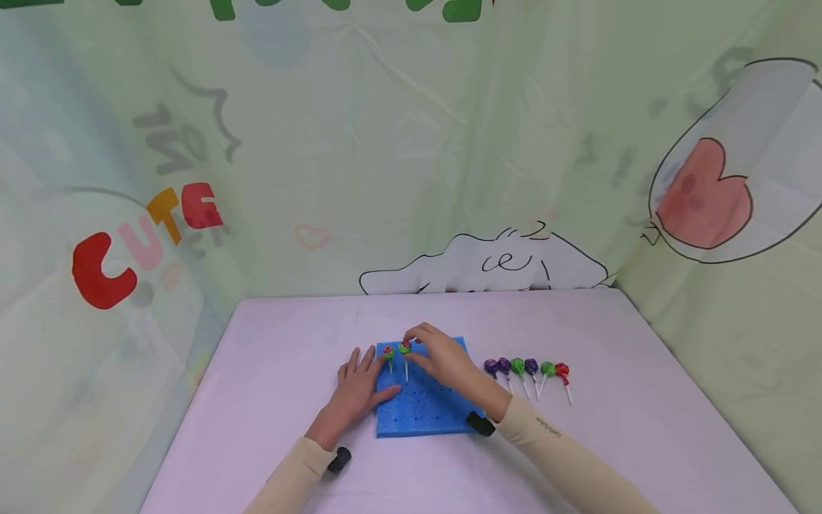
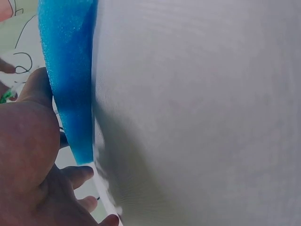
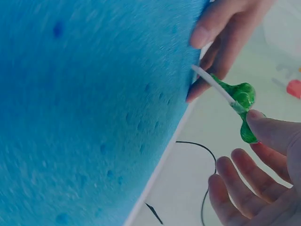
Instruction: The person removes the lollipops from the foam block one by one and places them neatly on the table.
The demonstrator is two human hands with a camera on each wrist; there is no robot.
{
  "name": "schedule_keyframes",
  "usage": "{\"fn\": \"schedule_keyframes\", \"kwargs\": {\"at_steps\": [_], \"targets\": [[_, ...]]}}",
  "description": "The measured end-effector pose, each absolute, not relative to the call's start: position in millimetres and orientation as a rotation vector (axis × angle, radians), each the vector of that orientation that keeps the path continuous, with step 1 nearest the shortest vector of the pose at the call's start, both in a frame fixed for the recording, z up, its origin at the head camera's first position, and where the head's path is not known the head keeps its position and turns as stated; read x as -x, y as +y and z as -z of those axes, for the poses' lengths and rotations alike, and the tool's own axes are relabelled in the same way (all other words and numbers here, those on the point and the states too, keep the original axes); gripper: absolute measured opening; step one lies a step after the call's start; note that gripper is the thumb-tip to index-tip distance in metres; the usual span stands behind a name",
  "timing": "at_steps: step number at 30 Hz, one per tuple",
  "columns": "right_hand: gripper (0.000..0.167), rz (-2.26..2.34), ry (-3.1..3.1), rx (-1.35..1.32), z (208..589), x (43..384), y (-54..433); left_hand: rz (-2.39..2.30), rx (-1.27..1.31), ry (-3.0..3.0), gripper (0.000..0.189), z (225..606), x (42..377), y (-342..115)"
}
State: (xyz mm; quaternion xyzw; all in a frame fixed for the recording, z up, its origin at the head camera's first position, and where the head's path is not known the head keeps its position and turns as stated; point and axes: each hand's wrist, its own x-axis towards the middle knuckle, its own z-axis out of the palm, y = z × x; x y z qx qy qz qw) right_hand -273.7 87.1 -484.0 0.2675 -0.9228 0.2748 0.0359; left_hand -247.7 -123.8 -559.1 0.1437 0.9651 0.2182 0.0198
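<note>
Head view: a blue foam block (image 1: pixel 420 407) dotted with holes lies on the pale surface (image 1: pixel 270 357). Two lollies stand in it by their sticks, near the far edge: one (image 1: pixel 389 353) at the left, and a green-wrapped lolly (image 1: pixel 405 348) just beside it. The right hand (image 1: pixel 443 360) reaches over the block and pinches the head of the green lolly with fingertips and thumb. The left hand (image 1: pixel 356 392) lies flat with straight fingers on the block's left edge, pressing it down. To the right of the block, a row of six lollies (image 1: pixel 526 371) lies on the surface: purple, purple, green, purple, green, red, sticks pointing toward the person. A printed green cloth (image 1: pixel 385 178) hangs behind and at both sides

Left wrist view: the left hand (image 2: pixel 33 155) fills the lower left, fingers resting against the block (image 2: pixel 68 70); the surface (image 2: pixel 197 113) takes up the rest. A bit of green wrapper shows at the left edge, too small to say more

Right wrist view: the block (image 3: pixel 89 108) fills the left, its holes plain. The green lolly (image 3: pixel 242 101) has its white stick running to the block's edge; the right hand (image 3: pixel 263 165) holds its wrapper with a fingertip (image 3: pixel 263 127) on the head. Fingers of the left hand (image 3: pixel 221 33) lie on the block beyond it
</note>
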Motion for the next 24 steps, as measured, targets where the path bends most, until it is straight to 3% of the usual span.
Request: {"fn": "schedule_keyframes", "kwargs": {"at_steps": [9,24], "targets": [[0.029,-1.323,-2.870,-0.867,489,278,108,-0.687,-0.451,2.991,0.079,562,249,-124],[0.032,-1.380,-2.889,-0.905,491,283,125,-0.693,-0.436,2.980,0.079,561,249,-123]]}}
